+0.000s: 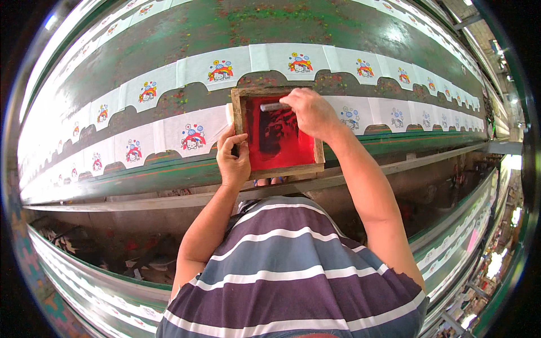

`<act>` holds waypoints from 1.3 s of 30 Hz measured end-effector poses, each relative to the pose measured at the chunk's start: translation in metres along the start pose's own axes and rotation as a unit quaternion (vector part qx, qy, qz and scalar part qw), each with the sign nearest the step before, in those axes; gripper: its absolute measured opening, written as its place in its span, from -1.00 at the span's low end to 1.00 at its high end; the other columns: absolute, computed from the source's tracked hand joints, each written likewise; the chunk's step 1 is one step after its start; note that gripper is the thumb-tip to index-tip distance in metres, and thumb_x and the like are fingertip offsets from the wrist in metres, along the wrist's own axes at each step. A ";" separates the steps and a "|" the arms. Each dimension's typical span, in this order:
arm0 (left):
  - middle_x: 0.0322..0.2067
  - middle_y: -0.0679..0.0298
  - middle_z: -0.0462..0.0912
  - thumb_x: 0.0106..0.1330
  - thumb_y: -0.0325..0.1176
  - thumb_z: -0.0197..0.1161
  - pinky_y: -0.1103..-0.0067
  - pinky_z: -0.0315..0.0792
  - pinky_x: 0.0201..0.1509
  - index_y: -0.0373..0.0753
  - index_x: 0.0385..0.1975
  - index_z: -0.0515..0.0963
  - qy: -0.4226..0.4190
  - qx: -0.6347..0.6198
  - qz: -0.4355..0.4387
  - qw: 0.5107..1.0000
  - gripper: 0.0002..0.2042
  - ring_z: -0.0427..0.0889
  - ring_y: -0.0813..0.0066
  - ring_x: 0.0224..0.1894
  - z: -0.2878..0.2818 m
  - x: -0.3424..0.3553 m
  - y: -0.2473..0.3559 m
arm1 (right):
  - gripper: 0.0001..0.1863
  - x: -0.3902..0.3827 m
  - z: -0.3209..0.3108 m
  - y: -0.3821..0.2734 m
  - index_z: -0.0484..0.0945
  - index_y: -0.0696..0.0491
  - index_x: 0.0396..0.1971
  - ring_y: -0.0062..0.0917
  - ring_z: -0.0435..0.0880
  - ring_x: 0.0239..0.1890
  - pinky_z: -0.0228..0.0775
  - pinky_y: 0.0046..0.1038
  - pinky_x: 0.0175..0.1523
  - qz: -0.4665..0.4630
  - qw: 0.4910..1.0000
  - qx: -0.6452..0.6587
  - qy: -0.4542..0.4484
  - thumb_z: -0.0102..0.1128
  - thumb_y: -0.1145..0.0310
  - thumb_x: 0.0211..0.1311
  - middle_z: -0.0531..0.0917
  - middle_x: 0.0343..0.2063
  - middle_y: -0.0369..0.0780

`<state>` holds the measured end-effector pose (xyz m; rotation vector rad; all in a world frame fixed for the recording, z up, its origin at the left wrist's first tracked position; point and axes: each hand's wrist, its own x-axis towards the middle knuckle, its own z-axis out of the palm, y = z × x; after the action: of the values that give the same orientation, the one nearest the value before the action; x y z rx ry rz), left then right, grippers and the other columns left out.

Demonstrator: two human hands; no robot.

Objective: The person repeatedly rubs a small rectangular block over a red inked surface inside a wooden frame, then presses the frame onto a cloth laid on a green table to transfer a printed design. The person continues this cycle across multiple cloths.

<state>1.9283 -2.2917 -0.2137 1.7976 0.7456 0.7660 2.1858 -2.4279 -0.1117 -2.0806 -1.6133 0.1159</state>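
A wooden screen-printing frame [287,170] lies on the long green table, over the nearer row of white fabric pieces. Red ink coats its mesh [290,155], with a darker patch toward the middle. My left hand [234,159] is closed round the frame's left side, thumb and fingers on the wood. Inside the frame near its far edge, my right hand [313,114] grips a squeegee [273,106] that reaches out to the left; its lower part is hard to make out. Left of the frame, a white piece [194,138] carries a cartoon print with red in it.
To the right, fabric pieces [397,115] in the same row show mostly blue outlines. A farther row [220,69] bears multicoloured prints. A pale rail [186,201] runs along the table's near edge. Behind me stands another table [451,248] with printed pieces.
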 end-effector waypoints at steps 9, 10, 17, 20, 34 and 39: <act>0.47 -0.02 0.67 0.47 -0.66 0.45 0.20 0.45 0.64 -0.23 -0.06 0.84 -0.003 0.008 0.003 1.000 -0.81 0.60 0.00 0.54 0.005 0.006 -0.003 | -0.60 -0.049 0.029 -0.038 0.80 0.04 0.11 -0.14 0.72 0.07 0.56 -0.07 0.33 -0.003 0.998 -0.052 0.020 0.20 0.55 0.33 0.75 -0.02 -0.17; 0.47 -0.02 0.66 0.47 -0.66 0.45 0.20 0.45 0.64 -0.23 -0.05 0.84 -0.004 0.006 0.006 1.000 -0.81 0.60 0.00 0.54 0.005 0.006 -0.003 | -0.62 -0.060 0.031 -0.048 0.80 0.04 0.11 -0.16 0.71 0.07 0.57 -0.07 0.31 -0.005 0.998 -0.057 0.027 0.20 0.51 0.36 0.74 -0.02 -0.17; 0.51 -0.07 0.63 0.39 -0.66 0.46 0.20 0.43 0.66 -0.23 0.09 0.81 0.008 -0.005 0.003 1.000 -0.69 0.58 -0.03 0.55 0.006 0.007 0.001 | -0.67 -0.110 0.029 -0.097 0.81 0.04 0.11 -0.22 0.71 0.09 0.57 -0.07 0.27 0.012 1.000 -0.020 0.019 0.36 0.27 0.44 0.74 0.03 -0.22; 0.53 -0.09 0.61 0.29 -0.69 0.44 0.21 0.43 0.67 -0.22 0.07 0.83 -0.005 0.030 0.010 0.999 -0.63 0.57 -0.05 0.57 0.007 0.008 0.004 | -0.65 -0.118 0.025 -0.099 0.81 0.03 0.13 -0.22 0.71 0.13 0.56 -0.05 0.31 0.012 1.000 -0.004 0.003 0.45 0.20 0.46 0.74 0.04 -0.23; 0.58 -0.18 0.56 0.17 -0.74 0.35 0.14 0.33 0.74 -0.19 -0.15 0.82 -0.023 0.006 0.061 0.998 -0.67 0.49 -0.10 0.66 0.062 -0.001 0.047 | -0.64 -0.223 0.002 -0.023 0.76 0.15 0.20 -0.12 0.77 0.31 0.58 -0.17 0.46 0.247 0.893 0.278 0.253 0.51 0.49 0.45 0.78 0.24 -0.03; 0.59 -0.19 0.55 0.19 -0.74 0.35 0.11 0.29 0.76 -0.19 -0.15 0.82 -0.028 0.024 0.086 0.996 -0.68 0.48 -0.12 0.66 0.142 -0.012 0.063 | -0.64 -0.266 -0.033 0.029 0.78 0.16 0.18 -0.11 0.76 0.33 0.55 -0.15 0.49 0.237 0.909 0.231 0.254 0.51 0.51 0.42 0.79 0.25 -0.02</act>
<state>2.0409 -2.3991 -0.1982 1.9370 0.5818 0.8119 2.1452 -2.6902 -0.1568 -1.8710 -0.6737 0.0973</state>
